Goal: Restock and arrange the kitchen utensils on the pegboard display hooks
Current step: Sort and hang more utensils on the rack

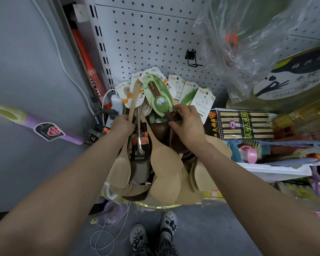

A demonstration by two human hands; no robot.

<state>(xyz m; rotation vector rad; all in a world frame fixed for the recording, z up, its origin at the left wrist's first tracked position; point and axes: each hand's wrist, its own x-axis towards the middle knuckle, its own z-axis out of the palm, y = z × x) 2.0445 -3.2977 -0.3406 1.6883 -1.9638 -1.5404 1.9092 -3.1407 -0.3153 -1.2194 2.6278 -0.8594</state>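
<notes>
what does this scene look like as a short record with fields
left hand: grips a bundle of wooden spatulas by the handles
right hand: pinches the handle of a dark spoon with a green card
pegboard: white, behind the bundle
hook: black, bare, on the pegboard above the right hand
chopstick pack: lying right of the hands

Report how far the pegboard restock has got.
Done: nothing visibly; the black hook on the pegboard hangs bare. In hand: left hand grips the bundle of wooden utensils; right hand pinches the dark spoon with the green card. Remaining: hanging the whole bundle.
</notes>
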